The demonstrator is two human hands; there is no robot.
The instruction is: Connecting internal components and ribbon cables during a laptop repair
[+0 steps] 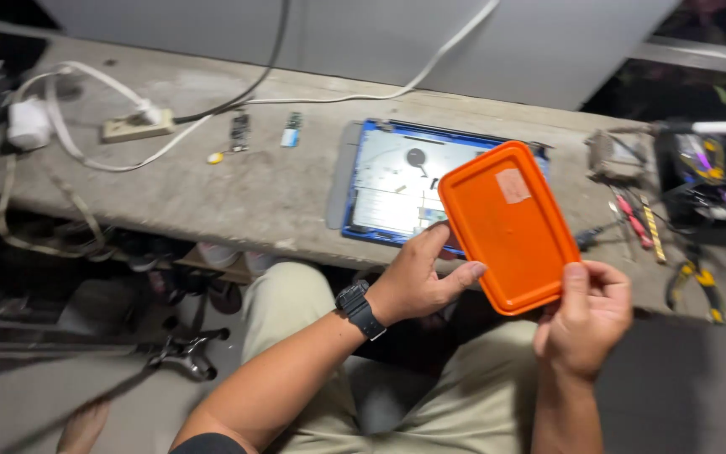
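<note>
Both hands hold an orange plastic lid [506, 225] in the air, above the person's lap and just in front of the near edge of the workbench [237, 189]. The left hand [418, 277] grips the lid at its lower left side, with the thumb lying along the rim and the other fingers hidden behind it. The right hand [586, 319] pinches the lower right corner, the thumb pressed on the top face. The lid is rectangular with round corners and a raised rim, it is tilted, and it has a small pale sticker [512, 185] near its upper end. On the left wrist there is a black watch [358, 308].

Behind the lid, on the workbench near its front edge, lies an opened flat device with a blue frame [388, 181]; the lid covers its right part from view. Toward the right end of the bench lie several small tools [636, 219] and pliers with yellow handles [699, 282]. Toward the left end, near the back edge, sits a power strip [136, 126] with white cables [86, 151] plugged in, and a white charger [27, 124] is beside it. Between the strip and the device lie two small circuit parts [266, 130]. The person wears beige trousers [447, 403].
</note>
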